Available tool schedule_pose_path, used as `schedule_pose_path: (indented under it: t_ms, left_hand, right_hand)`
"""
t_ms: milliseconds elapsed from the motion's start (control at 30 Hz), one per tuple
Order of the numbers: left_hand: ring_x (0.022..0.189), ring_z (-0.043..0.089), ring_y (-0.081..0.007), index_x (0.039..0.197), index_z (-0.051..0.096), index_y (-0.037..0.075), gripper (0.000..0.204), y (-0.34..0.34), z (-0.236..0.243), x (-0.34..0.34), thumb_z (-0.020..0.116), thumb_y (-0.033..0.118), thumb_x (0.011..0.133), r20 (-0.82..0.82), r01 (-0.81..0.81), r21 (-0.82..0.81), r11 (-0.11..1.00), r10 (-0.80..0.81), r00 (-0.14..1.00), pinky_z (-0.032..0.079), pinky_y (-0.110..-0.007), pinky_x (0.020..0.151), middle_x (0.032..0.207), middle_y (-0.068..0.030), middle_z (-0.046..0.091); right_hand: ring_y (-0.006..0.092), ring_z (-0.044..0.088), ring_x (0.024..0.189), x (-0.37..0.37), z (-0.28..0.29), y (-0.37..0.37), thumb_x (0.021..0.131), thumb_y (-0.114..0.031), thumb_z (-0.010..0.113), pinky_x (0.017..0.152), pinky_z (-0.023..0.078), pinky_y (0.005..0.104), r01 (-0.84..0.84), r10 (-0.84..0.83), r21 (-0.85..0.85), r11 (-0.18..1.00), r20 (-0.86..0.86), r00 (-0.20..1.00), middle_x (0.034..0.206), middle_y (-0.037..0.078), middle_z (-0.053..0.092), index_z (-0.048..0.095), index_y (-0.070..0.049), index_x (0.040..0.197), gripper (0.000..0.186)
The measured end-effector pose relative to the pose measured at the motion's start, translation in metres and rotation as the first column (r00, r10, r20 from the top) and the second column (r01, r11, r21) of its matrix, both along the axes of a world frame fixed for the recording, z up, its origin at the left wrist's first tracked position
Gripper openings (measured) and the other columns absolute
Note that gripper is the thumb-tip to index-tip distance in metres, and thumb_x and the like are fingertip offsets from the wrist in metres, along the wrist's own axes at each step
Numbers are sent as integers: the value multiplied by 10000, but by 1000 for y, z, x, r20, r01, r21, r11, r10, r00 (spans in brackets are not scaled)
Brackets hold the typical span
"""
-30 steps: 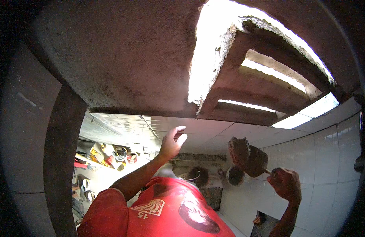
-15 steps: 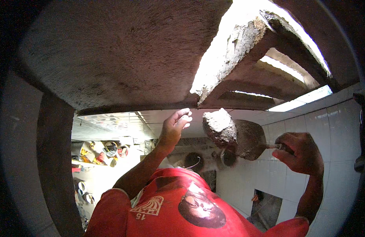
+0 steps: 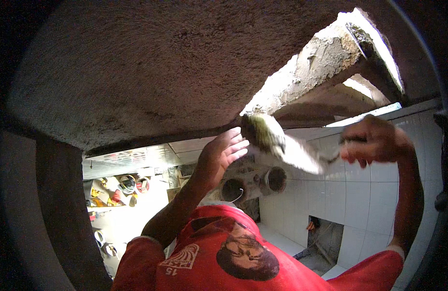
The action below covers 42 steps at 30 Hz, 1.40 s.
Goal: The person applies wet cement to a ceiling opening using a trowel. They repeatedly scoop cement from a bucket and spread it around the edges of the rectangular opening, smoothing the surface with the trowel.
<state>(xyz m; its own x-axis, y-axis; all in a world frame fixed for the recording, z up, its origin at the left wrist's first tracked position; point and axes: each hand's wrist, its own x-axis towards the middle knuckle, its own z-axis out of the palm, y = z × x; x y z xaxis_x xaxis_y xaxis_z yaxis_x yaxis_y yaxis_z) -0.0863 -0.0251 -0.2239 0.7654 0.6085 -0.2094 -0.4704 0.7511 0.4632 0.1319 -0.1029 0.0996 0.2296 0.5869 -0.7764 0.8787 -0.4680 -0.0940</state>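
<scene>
A trowel point(image 3: 304, 160), blurred by motion, is gripped in my right hand point(image 3: 369, 143). A lump of grey mortar point(image 3: 263, 133) on it is raised to the lower corner of a jagged, brightly lit opening edge point(image 3: 318, 60). This edge borders a dark, rough plastered surface point(image 3: 146, 68) across the top of the view. My left hand point(image 3: 224, 155) is raised just left of the mortar, fingers slightly bent and apart, holding nothing, close below the surface's edge; whether it touches that edge I cannot tell.
Dark beams point(image 3: 321, 104) cross the opening. White tiled walls point(image 3: 357, 203) stand at right, with a recess point(image 3: 326, 242) low down. A dark post point(image 3: 56, 208) is at left. Buckets point(image 3: 275, 178) and a pile of tools and containers point(image 3: 112, 191) lie below.
My right hand has risen, carrying the loaded trowel up to the opening's corner. My left hand has moved up and right, nearer the mortar. The view has shifted slightly.
</scene>
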Motion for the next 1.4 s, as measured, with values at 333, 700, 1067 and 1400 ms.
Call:
schedule_pose_path:
  t_ms: [333,700,1067,1400]
  left_hand:
    - [1397,375,-414,1375,345,-133,491,2,22,28,492,125,984,246,77,-342,937,10,969,312,-523,1174,1438,-280,438]
    - [1431,290,-438,1390,260,-142,537,12,35,24,499,103,978,237,98,-437,894,9,971,256,-551,1198,1483,-328,310]
    - [1402,351,-393,1422,258,-123,624,32,37,30,552,159,950,415,287,-344,894,-130,901,246,-482,1215,1470,-273,381]
    - [1371,374,-429,1365,299,-134,535,38,53,25,501,111,934,197,228,-345,911,-167,966,272,-541,1185,1431,-319,382]
  right_hand:
    - [134,594,509,-7,-19,4,918,-301,646,468,497,293,84,-85,127,988,2,996,672,78,643,688,14,845,326]
    - [133,590,508,-5,-31,-20,939,-297,615,474,501,297,260,-247,161,952,-97,964,706,78,644,648,-2,882,303]
    - [133,563,461,1,-68,-42,972,-308,546,404,466,296,621,-525,13,784,-520,674,685,98,629,628,29,936,349]
    - [114,541,471,-9,-113,-57,965,-373,555,406,459,281,748,-484,77,659,-718,500,698,57,616,615,-8,941,370]
